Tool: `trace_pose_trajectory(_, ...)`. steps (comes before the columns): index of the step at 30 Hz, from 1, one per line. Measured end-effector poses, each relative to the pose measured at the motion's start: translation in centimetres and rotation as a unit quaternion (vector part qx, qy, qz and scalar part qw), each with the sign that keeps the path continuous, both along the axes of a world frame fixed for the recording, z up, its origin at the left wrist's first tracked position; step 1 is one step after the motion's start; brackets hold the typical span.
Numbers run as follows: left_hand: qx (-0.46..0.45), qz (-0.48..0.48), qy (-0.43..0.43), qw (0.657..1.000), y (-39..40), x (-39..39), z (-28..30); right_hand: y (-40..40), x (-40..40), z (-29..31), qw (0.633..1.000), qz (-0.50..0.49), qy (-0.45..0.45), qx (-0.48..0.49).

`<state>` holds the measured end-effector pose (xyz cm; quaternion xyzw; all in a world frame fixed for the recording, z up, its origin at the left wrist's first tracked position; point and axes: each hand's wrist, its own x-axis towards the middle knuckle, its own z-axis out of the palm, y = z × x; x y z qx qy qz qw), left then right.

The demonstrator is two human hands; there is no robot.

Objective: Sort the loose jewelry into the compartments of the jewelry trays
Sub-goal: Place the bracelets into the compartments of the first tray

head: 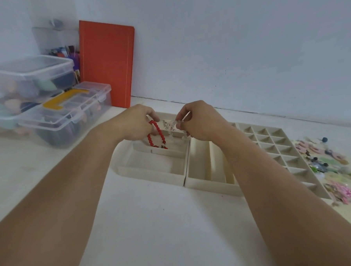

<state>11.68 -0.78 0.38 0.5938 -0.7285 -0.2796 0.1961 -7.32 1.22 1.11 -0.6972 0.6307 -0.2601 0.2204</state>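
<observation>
Left hand point(138, 122): pinches red bead bracelet point(156, 135) above the left tray point(152, 170), likely to part it from the other piece.
Right hand point(198, 120): fingers curled on clear bead strand point(173, 125), held level with the left.
Bracelet axis: loop hangs downward, its low end dipping into the far compartment.
Remaining: loose jewelry pile point(331, 165) on the worktop point(155, 225), right of the grid tray point(277, 148).

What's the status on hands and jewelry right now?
Left hand holds red bead bracelet over left beige tray. Right hand pinches clear bead strand. Loose jewelry pile waits beside grid tray. Nothing in the way.
</observation>
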Motion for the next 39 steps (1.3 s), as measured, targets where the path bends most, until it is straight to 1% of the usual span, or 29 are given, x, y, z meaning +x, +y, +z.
trace_pose_trajectory(7, -0.036, 0.012, -0.083, 0.996, -0.2, 0.0, -0.4, 0.1, 0.0, 0.0, 1.0, 0.002, -0.003, 0.001)
trace_pose_trajectory(16, -0.069, 0.015, -0.083, 0.994, 0.2, -0.3, -0.3, 0.3, -0.1, 0.2, 1.0, -0.001, 0.003, -0.006)
trace_pose_trajectory(21, -0.045, -0.023, -0.112, 0.992, 0.8, -0.9, -0.2, 0.5, -0.1, 0.4, 1.0, -0.002, 0.0, -0.008)
trace_pose_trajectory(25, -0.045, -0.027, -0.156, 0.986, 0.9, -1.4, -0.3, 0.4, -0.2, 0.4, 1.0, -0.002, 0.0, -0.011)
trace_pose_trajectory(28, -0.039, -0.033, -0.171, 0.984, 1.0, -1.7, -0.3, 0.4, -0.1, 0.5, 1.0, -0.001, -0.002, -0.012)
trace_pose_trajectory(35, -0.041, -0.043, -0.196, 0.979, 1.1, -1.8, -0.6, 0.5, -0.1, 0.7, 1.0, 0.006, -0.015, -0.018)
trace_pose_trajectory(39, -0.058, -0.044, -0.215, 0.974, 1.2, -1.7, -0.7, 0.5, 0.1, 0.6, 0.999, 0.014, -0.034, -0.004)
